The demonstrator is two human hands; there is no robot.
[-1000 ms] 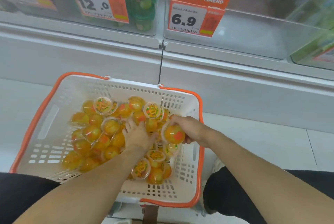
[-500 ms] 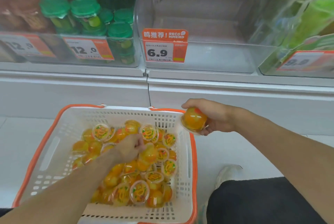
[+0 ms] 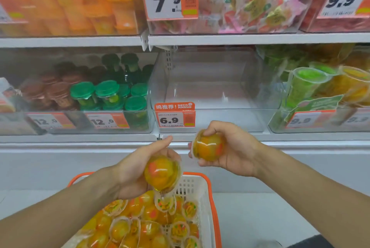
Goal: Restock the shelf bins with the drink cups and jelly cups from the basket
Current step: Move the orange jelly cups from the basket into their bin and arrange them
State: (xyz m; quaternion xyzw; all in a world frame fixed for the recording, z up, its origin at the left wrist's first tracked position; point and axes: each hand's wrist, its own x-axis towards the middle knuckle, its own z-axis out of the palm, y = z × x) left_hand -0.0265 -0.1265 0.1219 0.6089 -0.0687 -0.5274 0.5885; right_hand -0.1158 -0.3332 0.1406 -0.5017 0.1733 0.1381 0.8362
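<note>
My left hand [image 3: 134,169] grips an orange jelly cup [image 3: 161,173] above the white basket with the orange rim [image 3: 208,191]. My right hand [image 3: 234,149] holds a second orange jelly cup [image 3: 209,145] just below the shelf edge. Several more jelly cups [image 3: 144,223] fill the basket. Straight ahead sits a clear bin [image 3: 212,91] with nothing in it, marked by a 6.9 price tag [image 3: 174,115]. Both hands are in front of and below this bin.
Green-lidded drink cups [image 3: 112,95] and brown-lidded ones fill the bin to the left. Green and orange cups [image 3: 320,85] sit in the bin to the right. The upper shelf holds orange packs and pink snack bags. A white floor lies right of the basket.
My left hand has lifted a jelly cup out of the basket. My right hand has risen with its cup toward the shelf. The view has tilted up, showing the upper shelf.
</note>
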